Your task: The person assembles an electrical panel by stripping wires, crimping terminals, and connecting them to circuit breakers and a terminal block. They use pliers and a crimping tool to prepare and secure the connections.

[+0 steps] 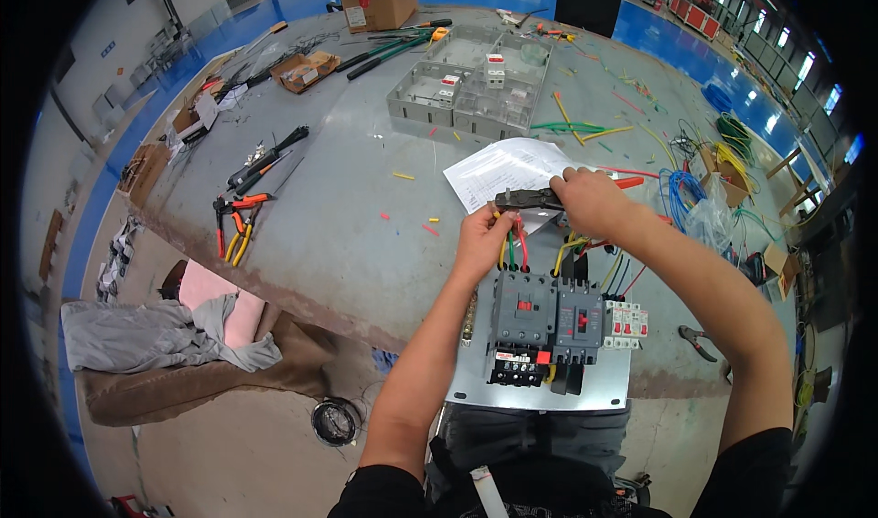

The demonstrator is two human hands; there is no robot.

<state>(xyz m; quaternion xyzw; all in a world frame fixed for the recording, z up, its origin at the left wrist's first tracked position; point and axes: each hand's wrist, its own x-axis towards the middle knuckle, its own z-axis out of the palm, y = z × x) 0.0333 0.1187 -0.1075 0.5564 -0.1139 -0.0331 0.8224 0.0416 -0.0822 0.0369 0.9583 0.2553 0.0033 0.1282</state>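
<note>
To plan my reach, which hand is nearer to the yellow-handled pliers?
Left. The left hand is right of the yellow-handled pliers, apart; the right hand, farther right, holds a tool.

Blk short slvs (752, 472), dk gry trousers (590, 437), bare hands (481, 245)

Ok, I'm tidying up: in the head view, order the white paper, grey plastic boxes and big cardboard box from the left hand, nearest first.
1. White paper: just beyond the left hand.
2. Grey plastic boxes: farther up the table.
3. Big cardboard box: far edge, leftward.
</note>
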